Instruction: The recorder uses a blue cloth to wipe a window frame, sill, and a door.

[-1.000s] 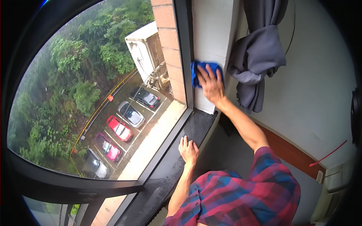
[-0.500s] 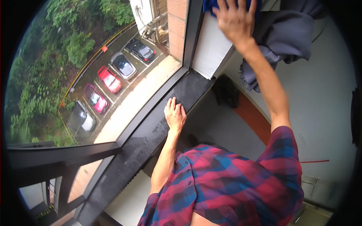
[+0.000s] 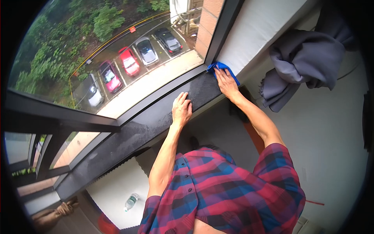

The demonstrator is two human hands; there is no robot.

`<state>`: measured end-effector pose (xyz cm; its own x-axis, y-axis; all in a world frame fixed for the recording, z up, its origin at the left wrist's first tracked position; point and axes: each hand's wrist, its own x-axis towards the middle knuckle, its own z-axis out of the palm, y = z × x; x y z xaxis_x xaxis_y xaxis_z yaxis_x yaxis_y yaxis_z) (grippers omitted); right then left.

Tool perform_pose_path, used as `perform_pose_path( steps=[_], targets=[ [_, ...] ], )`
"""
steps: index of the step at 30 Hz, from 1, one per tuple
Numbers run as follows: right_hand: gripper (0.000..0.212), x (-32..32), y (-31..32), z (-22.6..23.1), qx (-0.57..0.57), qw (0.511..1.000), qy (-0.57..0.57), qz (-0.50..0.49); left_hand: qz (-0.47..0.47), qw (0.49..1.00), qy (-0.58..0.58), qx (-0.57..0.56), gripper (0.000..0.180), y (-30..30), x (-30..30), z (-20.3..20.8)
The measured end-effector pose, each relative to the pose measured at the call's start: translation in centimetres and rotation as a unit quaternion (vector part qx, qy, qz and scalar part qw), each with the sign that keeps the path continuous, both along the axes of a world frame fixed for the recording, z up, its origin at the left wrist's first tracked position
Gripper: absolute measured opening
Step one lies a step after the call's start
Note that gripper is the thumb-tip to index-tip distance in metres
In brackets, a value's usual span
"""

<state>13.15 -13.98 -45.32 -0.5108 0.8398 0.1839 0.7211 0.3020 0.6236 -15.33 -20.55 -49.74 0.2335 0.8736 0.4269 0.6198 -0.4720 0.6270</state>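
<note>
Pressing down at the far right end of the dark sill (image 3: 142,126), head view: right hand (image 3: 226,84) lies over a blue cloth (image 3: 233,77), fingers together and nearly straight. It has hold of the cloth under the fingers (thumb grip hard to make out). Cloth sits in the corner where the sill meets the white wall strip (image 3: 257,31), edges poking out on both sides of the hand.

Left hand (image 3: 181,110) rests palm down on the sill, nearer its middle, fingers loosely bent, nothing seen in its grasp. It is apart from the cloth, to its left. Sill surface looks streaky, with pale smudges left of that hand.

Beyond the sill: window glass in a dark frame (image 3: 163,97), and through it a row of parked cars, among them a red car (image 3: 129,62), plus green trees (image 3: 54,58). Right of the sill: a knotted grey curtain (image 3: 302,58), hanging near the pale wall. On the person's side of the sill: plaid shirt (image 3: 233,187), red and blue, and at lower left a white tabletop (image 3: 117,187) with a clear bottle (image 3: 131,202) lying on it. Brown knotted fabric (image 3: 58,210) below the sill's left end.
</note>
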Motion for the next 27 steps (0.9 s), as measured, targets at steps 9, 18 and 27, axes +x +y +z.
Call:
perform_pose_path(
  steps=[9, 18, 27],
  targets=[
    [0.036, 0.6, -2.5, -2.8, -0.135, 0.962, 0.237, 0.023, 0.089, 0.981, -0.160, -0.057, 0.022, -11.0, -5.9, 1.0],
    [0.039, -17.7, -7.9, 0.5, -0.499, -0.016, 0.865, -0.056, 0.222, 0.669, -0.571, -0.420, 0.048, -18.1, -12.9, 4.2],
    [0.058, -41.1, -15.7, 4.5, -0.675, 0.076, 0.733, 0.029, 0.162, 0.571, -0.773, -0.225, 0.046, -19.9, -24.6, 6.5]
  ],
)
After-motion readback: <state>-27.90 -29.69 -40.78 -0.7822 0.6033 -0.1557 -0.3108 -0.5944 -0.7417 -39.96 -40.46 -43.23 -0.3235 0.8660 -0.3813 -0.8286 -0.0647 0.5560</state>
